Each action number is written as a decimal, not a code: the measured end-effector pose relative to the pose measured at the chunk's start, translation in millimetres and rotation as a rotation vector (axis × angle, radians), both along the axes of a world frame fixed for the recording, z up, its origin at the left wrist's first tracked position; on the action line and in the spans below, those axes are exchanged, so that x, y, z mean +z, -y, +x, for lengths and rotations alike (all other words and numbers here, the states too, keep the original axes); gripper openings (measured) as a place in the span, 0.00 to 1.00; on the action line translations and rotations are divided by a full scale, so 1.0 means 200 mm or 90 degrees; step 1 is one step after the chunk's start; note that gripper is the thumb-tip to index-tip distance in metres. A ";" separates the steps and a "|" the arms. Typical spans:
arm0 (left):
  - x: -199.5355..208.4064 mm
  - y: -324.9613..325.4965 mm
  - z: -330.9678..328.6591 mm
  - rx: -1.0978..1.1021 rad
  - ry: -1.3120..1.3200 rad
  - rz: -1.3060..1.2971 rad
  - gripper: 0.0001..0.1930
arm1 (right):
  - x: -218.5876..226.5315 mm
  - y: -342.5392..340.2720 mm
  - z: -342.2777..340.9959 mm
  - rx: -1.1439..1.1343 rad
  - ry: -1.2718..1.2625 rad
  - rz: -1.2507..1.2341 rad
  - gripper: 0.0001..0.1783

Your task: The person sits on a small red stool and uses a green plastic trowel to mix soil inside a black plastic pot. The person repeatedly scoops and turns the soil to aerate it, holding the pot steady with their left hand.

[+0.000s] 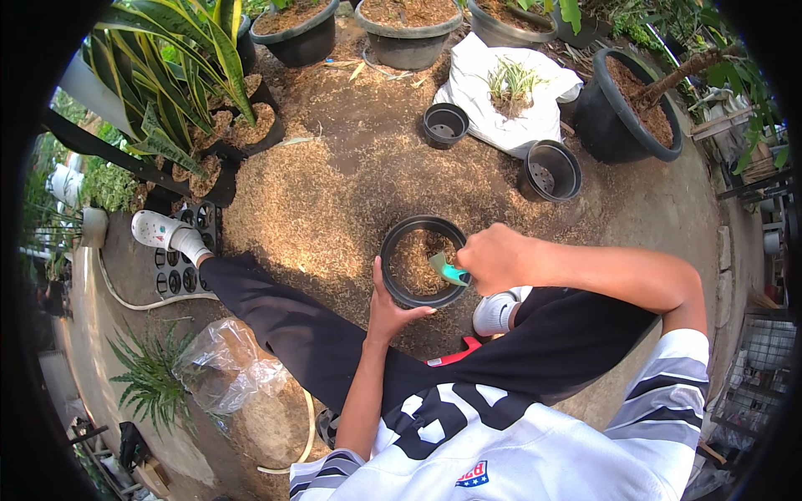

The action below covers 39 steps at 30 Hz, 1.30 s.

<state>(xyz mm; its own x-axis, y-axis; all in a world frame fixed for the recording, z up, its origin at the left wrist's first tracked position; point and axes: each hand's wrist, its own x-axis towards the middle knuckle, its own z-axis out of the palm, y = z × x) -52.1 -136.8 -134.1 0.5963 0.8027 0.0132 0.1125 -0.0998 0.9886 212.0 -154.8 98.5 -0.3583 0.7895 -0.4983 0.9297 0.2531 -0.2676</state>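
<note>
- The person's right hand point(499, 260) was closed in a fist around the handle of a small green hand trowel point(451, 272).
- The left hand point(389, 309) was spread wide, its fingers along the left side of a round black plastic pot point(418, 222) and its thumb along the near side.
- That pot stood between the two hands, with the trowel's blade inside it, over loose brown planting mix point(408, 265).
- Just nearer the body than the right hand, a red object point(455, 352) lay partly hidden by the dark trousers point(535, 342).
- Beyond the right hand I saw a smaller black pot point(445, 125) and a tilted black pot point(551, 171), drain holes showing.
- Past those, a tufted plant with striped leaves point(507, 83) rested on a white sack point(468, 79).
- Far out past the left hand, snake plants point(167, 67) grew in dark containers.
- Well left of that hand were a clear plastic bag point(238, 355), a spiky green plant point(150, 380) and a pale hose point(159, 306).
</note>
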 end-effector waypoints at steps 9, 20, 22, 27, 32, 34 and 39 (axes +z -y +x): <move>0.04 -0.01 -0.01 -0.003 -0.017 0.009 0.82 | -0.03 -0.01 -0.02 -0.016 -0.078 0.067 0.11; -0.01 -0.01 -0.02 0.001 -0.053 0.011 0.82 | -0.05 -0.01 -0.04 0.102 0.132 0.035 0.09; -0.03 -0.01 -0.03 0.005 -0.030 0.014 0.82 | -0.02 -0.03 -0.02 0.086 0.067 0.008 0.10; 0.01 0.00 -0.01 0.003 -0.021 0.007 0.82 | 0.07 -0.08 0.03 0.035 0.033 0.042 0.11; 0.02 0.00 -0.01 0.000 -0.005 -0.010 0.82 | 0.02 -0.04 -0.03 0.073 0.047 -0.079 0.15; 0.01 -0.01 -0.02 0.002 -0.026 -0.005 0.82 | 0.05 -0.06 0.02 0.010 -0.059 -0.021 0.18; 0.00 0.00 -0.01 -0.001 -0.009 -0.007 0.82 | 0.00 -0.08 0.04 -0.053 0.027 0.036 0.24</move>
